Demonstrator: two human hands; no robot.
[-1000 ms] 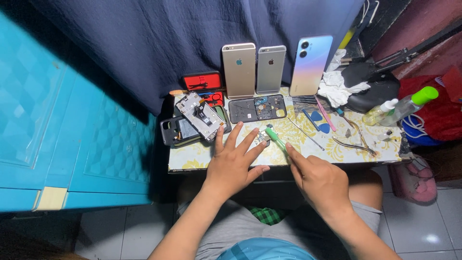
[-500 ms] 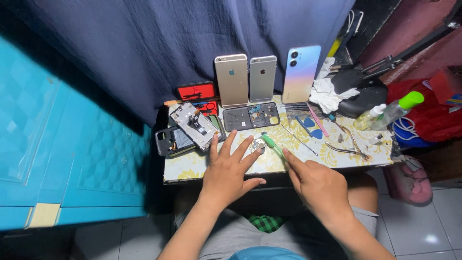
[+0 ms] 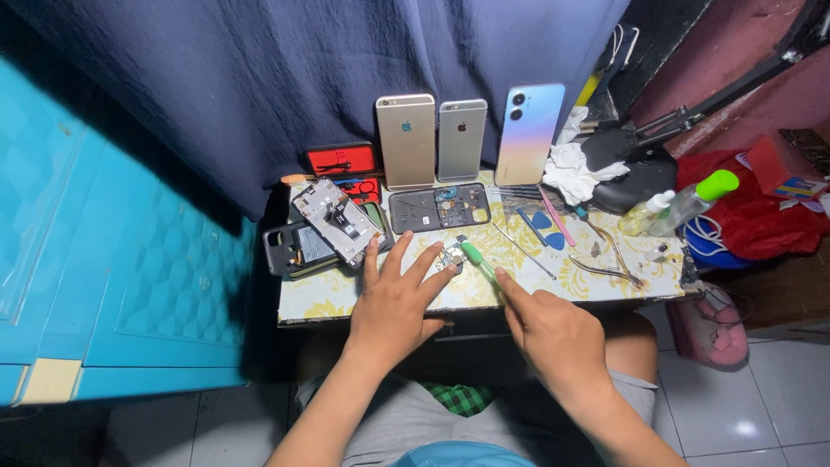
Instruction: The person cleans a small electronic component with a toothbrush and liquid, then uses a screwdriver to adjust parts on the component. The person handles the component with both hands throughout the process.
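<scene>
My left hand [image 3: 395, 303] rests on the small patterned table [image 3: 328, 304], fingers spread, with its fingertips pressing a small metal phone part [image 3: 450, 257]. My right hand [image 3: 551, 331] grips a green-handled screwdriver [image 3: 478, 259], whose tip touches that part. Just beyond lies an opened phone frame [image 3: 439, 207], dark with small boards inside. To the left sit a disassembled phone assembly [image 3: 337, 222] and a dark phone case [image 3: 288, 250].
Three phones lean on the dark blue curtain: gold [image 3: 405, 141], silver [image 3: 461, 140], pastel blue [image 3: 530, 134]. A red tool case [image 3: 341, 160], tweezers [image 3: 605, 270], blue picks [image 3: 545, 222], white cloth [image 3: 575, 166] and green-capped bottle [image 3: 692, 202] lie around. A turquoise cabinet [image 3: 86, 259] stands left.
The view shifted slightly, so the table sits a little lower in frame. Both hands stay at the small part with the screwdriver, barely moved.
</scene>
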